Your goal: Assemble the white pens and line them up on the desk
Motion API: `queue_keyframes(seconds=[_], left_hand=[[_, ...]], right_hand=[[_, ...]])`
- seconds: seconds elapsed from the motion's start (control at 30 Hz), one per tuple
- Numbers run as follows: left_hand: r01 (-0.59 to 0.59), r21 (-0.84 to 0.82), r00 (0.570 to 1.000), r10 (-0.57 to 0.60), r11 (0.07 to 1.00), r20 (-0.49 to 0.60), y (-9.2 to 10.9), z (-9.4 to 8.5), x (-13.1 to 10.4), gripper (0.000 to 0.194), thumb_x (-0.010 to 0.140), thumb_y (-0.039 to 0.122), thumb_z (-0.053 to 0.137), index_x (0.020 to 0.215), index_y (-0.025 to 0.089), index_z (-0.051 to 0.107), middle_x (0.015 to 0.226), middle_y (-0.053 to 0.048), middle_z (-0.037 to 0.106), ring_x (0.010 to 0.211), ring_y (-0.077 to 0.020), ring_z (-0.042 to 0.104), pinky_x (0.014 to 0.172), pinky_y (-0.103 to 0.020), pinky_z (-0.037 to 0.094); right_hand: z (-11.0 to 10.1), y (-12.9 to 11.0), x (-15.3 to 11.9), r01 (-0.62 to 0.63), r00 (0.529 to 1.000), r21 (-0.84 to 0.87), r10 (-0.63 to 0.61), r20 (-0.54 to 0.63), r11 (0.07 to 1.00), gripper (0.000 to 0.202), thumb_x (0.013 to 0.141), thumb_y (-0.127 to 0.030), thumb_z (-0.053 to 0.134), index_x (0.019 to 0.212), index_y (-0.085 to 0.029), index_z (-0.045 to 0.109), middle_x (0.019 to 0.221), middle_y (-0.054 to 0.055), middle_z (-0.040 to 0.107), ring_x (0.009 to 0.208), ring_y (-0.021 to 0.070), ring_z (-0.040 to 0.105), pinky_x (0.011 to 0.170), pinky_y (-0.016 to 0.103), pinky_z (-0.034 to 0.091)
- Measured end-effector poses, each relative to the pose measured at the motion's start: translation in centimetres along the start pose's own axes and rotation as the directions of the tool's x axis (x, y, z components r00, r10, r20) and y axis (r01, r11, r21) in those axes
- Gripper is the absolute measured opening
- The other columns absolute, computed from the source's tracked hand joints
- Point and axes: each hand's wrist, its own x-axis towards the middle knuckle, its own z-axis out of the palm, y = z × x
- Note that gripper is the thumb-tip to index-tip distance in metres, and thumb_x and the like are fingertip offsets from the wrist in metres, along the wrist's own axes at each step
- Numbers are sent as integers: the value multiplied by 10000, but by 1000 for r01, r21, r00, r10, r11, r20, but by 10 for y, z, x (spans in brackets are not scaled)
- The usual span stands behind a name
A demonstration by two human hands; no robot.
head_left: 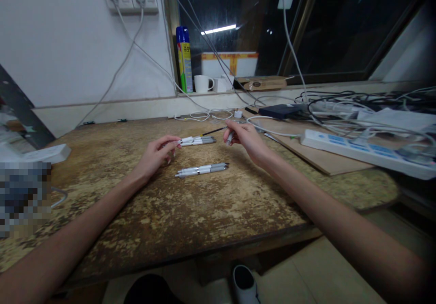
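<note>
My left hand (160,153) is closed, its thumb and forefinger pinching the end of a white pen barrel (186,139). That barrel lies over or just above a group of white and grey pens (204,140); whether they touch is unclear. To the right, my right hand (245,139) is closed with a thin dark pen refill (214,131) sticking out leftward, its tip near the barrel. A short grey pen piece (230,138) is also tucked in its fingers. Nearer to me, several assembled white and grey pens (201,170) lie side by side on the worn wooden table (163,218).
At right, a white power strip (368,152) rests by a brown board (306,154), with tangled cables (340,104) behind. A spray can (184,61), a white mug (203,83) and a cardboard box (262,82) stand on the sill. Another white strip (51,154) lies at left.
</note>
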Motion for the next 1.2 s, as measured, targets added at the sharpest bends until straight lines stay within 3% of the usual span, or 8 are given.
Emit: queue_keyframes(seconds=[0.23, 0.43, 0.6, 0.7, 0.93, 1.2], left_hand=[[-11, 8, 999, 11, 1000, 34, 2, 1, -1, 330, 847, 429, 721, 1051, 171, 743, 914, -48, 670, 722, -133, 534, 568, -229, 411], [-42, 71, 998, 38, 997, 52, 6, 3, -4, 360, 858, 439, 720, 1104, 178, 755, 938, -43, 691, 671, -120, 504, 607, -246, 397], [-48, 206, 998, 37, 977, 58, 9, 3, -7, 414, 862, 502, 709, 1126, 192, 784, 682, -5, 617, 604, -141, 473, 557, -256, 319], [-60, 245, 996, 41, 968, 83, 8, 3, -7, 414, 864, 504, 713, 1141, 207, 792, 702, -13, 641, 611, -142, 484, 563, -259, 309], [-65, 237, 996, 49, 969, 74, 13, 5, -10, 391, 849, 475, 735, 1121, 205, 810, 791, -55, 721, 646, -163, 539, 603, -280, 378], [-62, 244, 998, 54, 968, 38, 14, 5, -12, 441, 842, 515, 737, 1134, 191, 807, 654, -20, 635, 595, -145, 469, 562, -267, 313]], right_hand=[[1, 0, 0, 22, 999, -19, -22, 31, 1000, 520, 920, -584, 599, 618, -170, 682, 632, 57, 650, 599, 138, 565, 604, 259, 458], [7, 3, -2, 143, 977, -182, -110, 184, 973, 393, 956, -514, 573, 802, -182, 718, 749, 39, 687, 656, 144, 576, 624, 266, 452], [10, 9, -2, 226, 956, -224, -172, 238, 948, 282, 947, -450, 613, 957, -189, 721, 774, 18, 682, 662, 145, 587, 626, 270, 444], [10, 11, -3, 248, 948, -232, -187, 258, 941, 262, 948, -417, 621, 1021, -189, 727, 805, 21, 694, 674, 145, 595, 632, 272, 443], [10, 9, -3, 239, 937, -232, -161, 311, 943, 363, 984, -487, 552, 818, -199, 697, 725, 11, 665, 667, 148, 585, 646, 282, 436], [11, 10, -4, 244, 929, -204, -168, 331, 948, 341, 976, -475, 573, 828, -196, 702, 729, 23, 658, 659, 153, 577, 636, 295, 435]])
